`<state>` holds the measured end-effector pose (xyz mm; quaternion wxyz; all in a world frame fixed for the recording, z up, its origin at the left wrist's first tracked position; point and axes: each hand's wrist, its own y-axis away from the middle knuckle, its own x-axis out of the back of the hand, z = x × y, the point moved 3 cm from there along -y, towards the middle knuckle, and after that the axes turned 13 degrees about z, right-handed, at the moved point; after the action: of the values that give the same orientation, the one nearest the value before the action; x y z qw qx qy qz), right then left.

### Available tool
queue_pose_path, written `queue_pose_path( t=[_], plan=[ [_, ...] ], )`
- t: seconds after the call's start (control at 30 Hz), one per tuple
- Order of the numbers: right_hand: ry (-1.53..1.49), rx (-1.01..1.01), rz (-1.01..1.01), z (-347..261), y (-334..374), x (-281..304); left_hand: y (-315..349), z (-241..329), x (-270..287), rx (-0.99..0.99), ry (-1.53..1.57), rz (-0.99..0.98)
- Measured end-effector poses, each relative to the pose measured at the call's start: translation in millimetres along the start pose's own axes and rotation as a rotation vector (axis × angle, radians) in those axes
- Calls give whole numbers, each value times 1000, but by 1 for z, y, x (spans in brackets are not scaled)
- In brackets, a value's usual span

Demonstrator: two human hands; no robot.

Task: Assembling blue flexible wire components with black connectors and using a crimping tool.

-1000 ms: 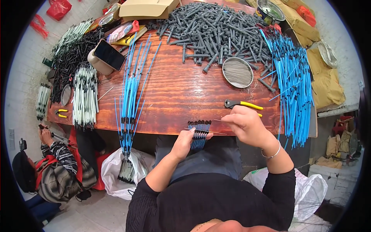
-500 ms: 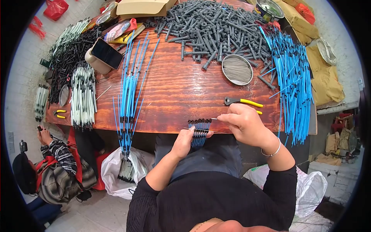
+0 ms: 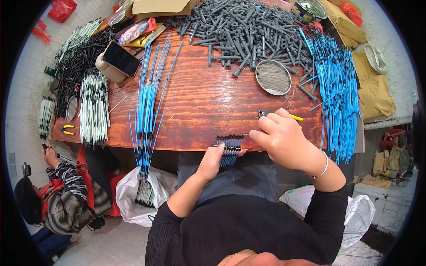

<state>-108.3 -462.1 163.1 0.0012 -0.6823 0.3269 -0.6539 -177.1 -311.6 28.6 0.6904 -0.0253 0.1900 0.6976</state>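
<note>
My left hand (image 3: 210, 163) is closed on a flat row of short blue rods with black fittings (image 3: 230, 155), held just off the table's front edge. A thin metal wire (image 3: 254, 151) runs crosswise through or over this row; which of the two I cannot tell. Above and to the right, my right hand (image 3: 285, 138) is closed in a pinch on a thin metal pin (image 3: 246, 134). The pin's left end meets the row's upper right corner. Behind my right hand lie end nippers (image 3: 296, 118) with yellow handles, partly hidden.
A round metal dish of thin pins (image 3: 274, 77) stands near piled grey plastic bolts (image 3: 248, 33). Blue rods lie in bundles at right (image 3: 337, 106) and left (image 3: 148, 106). A phone (image 3: 120, 59) leans on a beige stand. Another person (image 3: 71, 190) sits at far left.
My right hand has risen slightly and rolled over, the pin still at the row's upper corner. My left hand and the row have hardly moved.
</note>
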Motion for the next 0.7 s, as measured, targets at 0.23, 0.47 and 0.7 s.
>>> queue_pose_path(
  t=[0.23,0.47,0.7],
  plan=[
    [-288,-255,8,25,12,-16,-1,-1,5,20,7,-95],
    [-343,-302,15,27,14,-14,0,-3,7,27,66,-91],
    [-454,-464,7,29,15,-18,-1,-3,5,12,50,-100]
  ],
)
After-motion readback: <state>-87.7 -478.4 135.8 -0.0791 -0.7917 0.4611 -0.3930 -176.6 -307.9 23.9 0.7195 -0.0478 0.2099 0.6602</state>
